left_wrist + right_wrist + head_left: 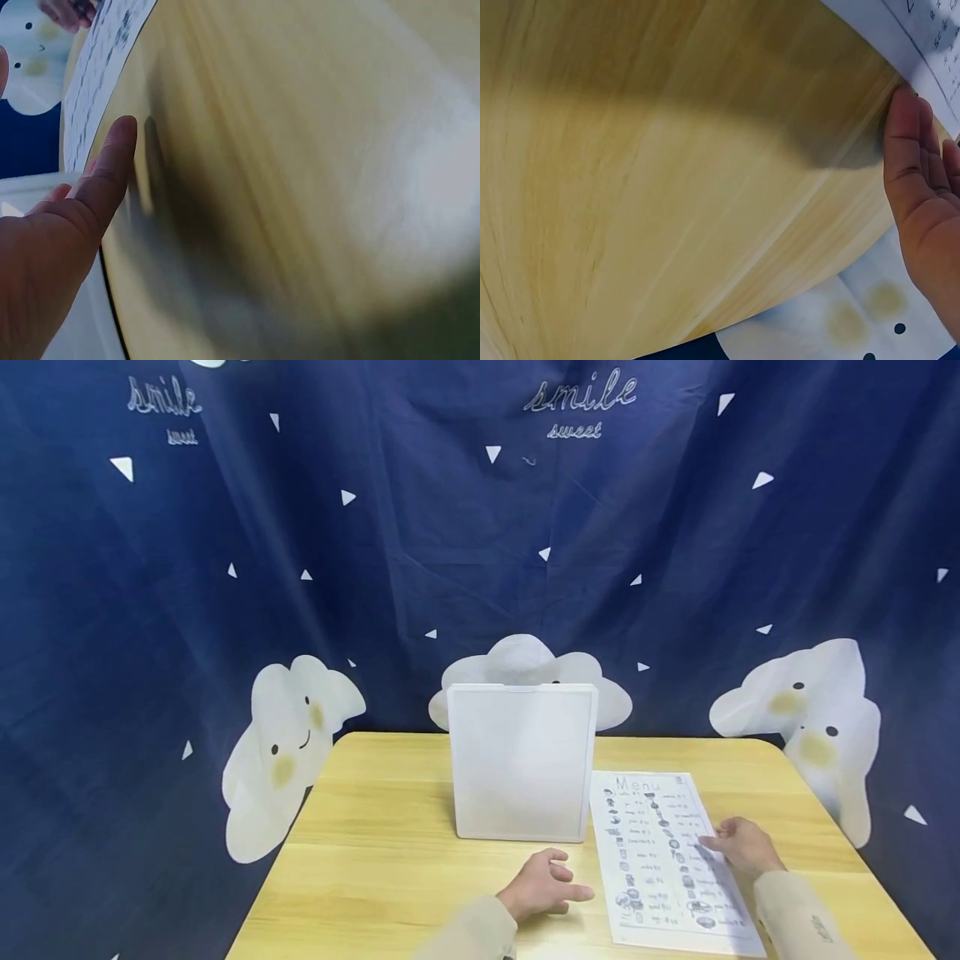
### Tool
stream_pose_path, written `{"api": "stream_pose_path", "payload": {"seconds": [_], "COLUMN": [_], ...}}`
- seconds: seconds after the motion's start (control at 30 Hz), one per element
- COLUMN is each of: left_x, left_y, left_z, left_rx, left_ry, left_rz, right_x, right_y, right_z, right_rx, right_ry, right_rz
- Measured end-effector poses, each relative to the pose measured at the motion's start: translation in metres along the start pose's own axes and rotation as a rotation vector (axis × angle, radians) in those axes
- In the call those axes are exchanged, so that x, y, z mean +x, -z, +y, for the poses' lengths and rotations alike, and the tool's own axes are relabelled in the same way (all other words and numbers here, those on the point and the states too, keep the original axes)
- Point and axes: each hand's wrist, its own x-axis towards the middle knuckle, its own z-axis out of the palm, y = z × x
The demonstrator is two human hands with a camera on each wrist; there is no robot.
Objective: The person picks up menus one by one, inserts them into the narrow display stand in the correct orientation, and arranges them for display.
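Observation:
A white paper menu [660, 868], printed with rows of small pictures and text under the word "Menu", lies on the right part of the table. At its right edge my right hand [745, 846] pinches the paper, thumb over the sheet; in the right wrist view the thumb tip [904, 101] is right at the paper's margin. My left hand [542, 885] is left of the menu with loosely spread fingers and nothing in them. Its extended finger [112, 165] points toward the sheet's left edge, over the wood.
A white rectangular board [521, 764] stands upright behind my left hand, beside the menu's top left corner. The light wooden table [360, 860] has rounded far corners. Behind it hangs a dark blue curtain [420, 527] with clouds and triangles.

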Motion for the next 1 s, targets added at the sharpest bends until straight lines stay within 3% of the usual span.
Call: {"api": "stream_pose_path", "payload": {"seconds": [0.17,0.43,0.6,0.77,1.0], "left_x": [0.002,0.006,0.008,0.005,0.006], "left_y": [-0.007,-0.011,-0.012,-0.014,-0.016], "left_z": [0.001,0.007,0.008,0.009,0.010], "left_rx": [0.010,-0.002,0.021,0.013,0.047], "left_ry": [0.004,0.028,0.024,0.036,0.025], "left_rz": [0.017,0.015,0.000,-0.020,0.008], "right_x": [0.001,-0.003,-0.006,-0.007,-0.011], "right_y": [-0.006,-0.022,-0.026,-0.028,-0.023], "right_z": [-0.006,-0.020,-0.026,-0.020,-0.016], "right_rx": [0.007,0.106,0.105,0.172,0.247], "right_ry": [-0.025,-0.185,-0.196,-0.223,-0.252], "right_rz": [0.017,0.043,0.051,0.023,0.014]}}
